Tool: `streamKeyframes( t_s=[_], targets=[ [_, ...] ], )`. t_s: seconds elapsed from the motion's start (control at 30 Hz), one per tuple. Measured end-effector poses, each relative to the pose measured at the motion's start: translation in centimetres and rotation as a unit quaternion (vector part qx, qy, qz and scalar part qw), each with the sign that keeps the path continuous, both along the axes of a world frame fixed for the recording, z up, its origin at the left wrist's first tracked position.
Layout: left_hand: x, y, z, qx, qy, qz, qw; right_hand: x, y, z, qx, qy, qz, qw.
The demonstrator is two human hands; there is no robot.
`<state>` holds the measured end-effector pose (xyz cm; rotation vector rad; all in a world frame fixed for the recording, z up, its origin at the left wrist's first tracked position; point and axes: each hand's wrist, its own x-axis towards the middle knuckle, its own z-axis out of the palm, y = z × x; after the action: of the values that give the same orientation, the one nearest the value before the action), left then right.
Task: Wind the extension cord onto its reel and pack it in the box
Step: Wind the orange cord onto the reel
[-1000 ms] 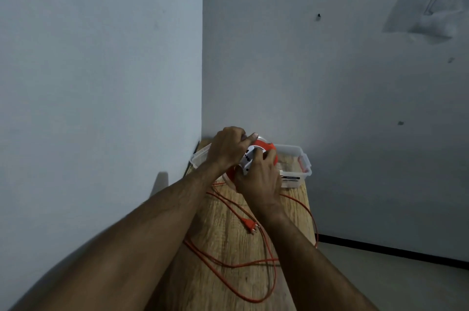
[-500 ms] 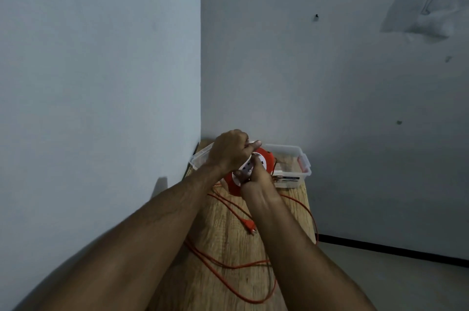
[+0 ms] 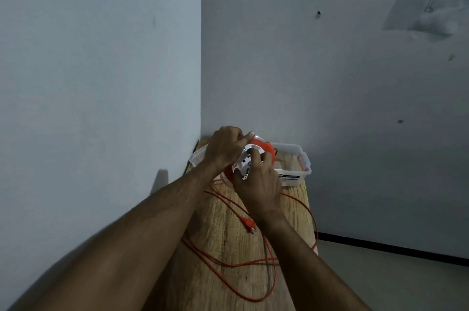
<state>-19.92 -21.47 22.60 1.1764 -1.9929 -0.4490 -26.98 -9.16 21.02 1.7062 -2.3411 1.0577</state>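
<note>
Both hands grip the reel (image 3: 264,152) at frame centre, left hand (image 3: 224,147) holding its rim, right hand (image 3: 256,181) on the white face. Loose cord (image 3: 220,261) loops across the counter (image 3: 228,229); its plug (image 3: 250,225) could snag, dragging loops off the edge before reaching the box (image 3: 295,158).

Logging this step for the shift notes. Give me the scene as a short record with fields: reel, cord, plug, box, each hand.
reel: orange with a white socket face, held up over the wooden table in front of the box
cord: orange, mostly unwound, looped loose on the table, one loop over the right edge
plug: orange, lying on the table, free
box: clear plastic, open, at the far end of the table
left hand: grips the reel's top
right hand: grips the reel's white face
</note>
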Motion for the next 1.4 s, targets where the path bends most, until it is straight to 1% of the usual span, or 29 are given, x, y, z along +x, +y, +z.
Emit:
streamKeyframes(
  t_s=[0.03,0.13,0.23,0.3,0.4,0.47,0.53,0.57,0.6,0.63,0.67,0.7,0.73,0.77,0.8,0.83,0.87,0.9,0.93,0.97,1.0,1.03,1.07,1.1,1.13,1.17,1.2,1.27,1.4],
  targets=[
    [-0.2,0.1,-0.1,-0.001,0.003,-0.002,1.0,0.0,-0.1,0.1,0.01,0.003,-0.003,1.0],
    [-0.6,0.4,-0.1,-0.012,-0.002,-0.009,1.0,-0.5,-0.6,0.2,-0.006,0.004,-0.011,1.0],
    [-0.6,0.4,0.0,-0.021,-0.004,-0.008,1.0,-1.2,-1.2,0.1,-0.004,-0.02,-0.011,1.0],
    [-0.5,0.2,-0.1,-0.023,-0.004,-0.008,1.0,-1.6,-1.5,-0.2,-0.024,-0.047,0.009,0.999],
    [-0.4,0.2,-0.1,-0.038,-0.016,-0.015,0.999,-1.4,-1.6,-0.2,-0.074,-0.164,0.012,0.984],
    [-0.3,0.3,0.0,-0.046,-0.031,-0.019,0.998,-0.9,-1.6,0.0,-0.084,-0.247,-0.028,0.965],
    [-0.2,0.3,-0.1,-0.049,-0.041,-0.017,0.998,-0.4,-1.8,-0.2,-0.092,-0.306,-0.074,0.944],
    [-0.1,0.3,-0.2,-0.049,-0.04,-0.015,0.998,-0.2,-2.0,-0.2,-0.09,-0.353,-0.095,0.927],
    [-0.1,0.4,-0.3,-0.048,-0.035,-0.011,0.998,-0.1,-2.2,-0.2,-0.078,-0.418,-0.122,0.897],
    [-0.1,0.5,-0.4,-0.049,-0.031,-0.008,0.998,0.0,-2.5,-0.1,-0.065,-0.509,-0.152,0.845],
    [-0.3,0.7,-0.4,-0.053,-0.031,-0.004,0.998,0.1,-2.9,0.3,-0.041,-0.609,-0.184,0.77],
    [-0.4,0.8,-0.4,-0.059,-0.037,-0.003,0.998,0.2,-3.0,1.0,-0.027,-0.698,-0.211,0.684],
    [-0.5,0.9,-0.5,-0.065,-0.041,-0.002,0.997,0.2,-3.2,1.5,-0.027,-0.771,-0.221,0.596],
    [-0.5,1.0,-0.6,-0.068,-0.041,-0.002,0.997,0.1,-3.2,2.0,-0.041,-0.829,-0.205,0.518],
    [-0.5,1.0,-0.6,-0.068,-0.037,-0.003,0.997,0.1,-3.3,2.5,-0.059,-0.868,-0.182,0.459],
    [-0.4,1.0,-0.5,-0.067,-0.034,-0.002,0.997,0.0,-3.1,2.9,-0.077,-0.888,-0.156,0.425],
    [-0.3,0.9,-0.4,-0.063,-0.029,0.001,0.998,0.0,-2.8,3.1,-0.082,-0.891,-0.134,0.426],
    [-0.1,0.7,-0.3,-0.055,-0.023,0.006,0.998,0.1,-2.5,3.2,-0.08,-0.885,-0.122,0.443],
    [0.0,0.5,-0.3,-0.045,-0.011,0.014,0.999,0.0,-2.2,2.9,-0.07,-0.86,-0.125,0.489],
    [0.2,0.4,-0.2,-0.034,0.004,0.024,0.999,0.0,-1.8,2.4,-0.063,-0.813,-0.13,0.565],
    [0.3,0.3,-0.1,-0.026,0.018,0.033,0.999,0.0,-1.4,2.0,-0.063,-0.725,-0.139,0.672],
    [0.4,0.2,0.0,-0.021,0.027,0.039,0.999,0.0,-0.9,1.5,-0.074,-0.597,-0.13,0.788],
    [0.4,0.1,0.0,-0.018,0.031,0.041,0.999,0.1,-0.4,1.0,-0.087,-0.436,-0.103,0.89],
    [0.4,0.1,0.0,-0.016,0.03,0.04,0.999,0.0,0.0,0.7,-0.093,-0.283,-0.069,0.952],
    [0.3,0.1,0.1,-0.015,0.029,0.037,0.999,-0.1,0.2,0.5,-0.087,-0.173,-0.046,0.98],
    [0.1,0.3,0.1,-0.016,0.028,0.034,0.999,-0.2,0.0,0.3,-0.064,-0.1,-0.035,0.992],
    [-0.1,0.4,0.0,-0.018,0.028,0.031,0.999,-0.3,-0.2,0.2,-0.038,-0.055,-0.033,0.997],
    [-0.4,0.5,-0.1,-0.02,0.025,0.024,0.999,-0.5,-0.9,-0.3,0.006,-0.017,-0.04,0.999],
    [-0.8,1.0,-0.3,-0.033,0.016,0.019,0.999,-1.0,-1.3,-0.2,0.027,0.003,-0.056,0.998]
  ],
)
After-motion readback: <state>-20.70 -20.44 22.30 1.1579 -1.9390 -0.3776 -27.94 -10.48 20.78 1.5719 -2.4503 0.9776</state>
